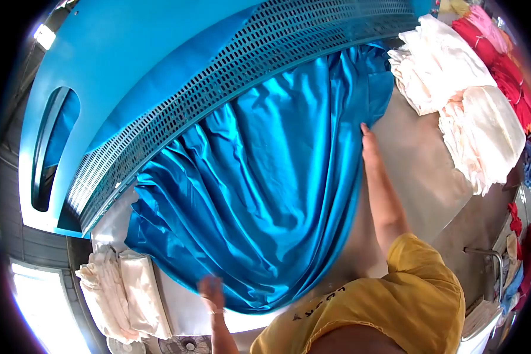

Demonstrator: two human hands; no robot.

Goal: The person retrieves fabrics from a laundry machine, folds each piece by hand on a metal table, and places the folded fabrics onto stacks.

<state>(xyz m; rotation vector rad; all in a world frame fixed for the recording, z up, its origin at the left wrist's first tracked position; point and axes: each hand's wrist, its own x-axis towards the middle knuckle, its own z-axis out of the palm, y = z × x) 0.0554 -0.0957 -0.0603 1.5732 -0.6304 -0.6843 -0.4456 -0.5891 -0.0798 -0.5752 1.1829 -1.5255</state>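
A large glossy blue cloth [271, 177] hangs in folds from under the perforated edge of a blue machine [218, 76] and spreads over a pale table top [183, 304]. My left hand [211, 290] is at the cloth's lower left edge, blurred, so its fingers cannot be made out. At the cloth's right edge is my right hand [366, 131], fingertips against the fabric; the rest of its fingers are hidden by the hand and cloth.
Folded white cloths [448, 65] lie in stacks at the right side of the table, with red cloth [504, 76] beyond them. Another cream stack [141, 289] lies at the lower left. A metal rail [484, 252] stands at the right.
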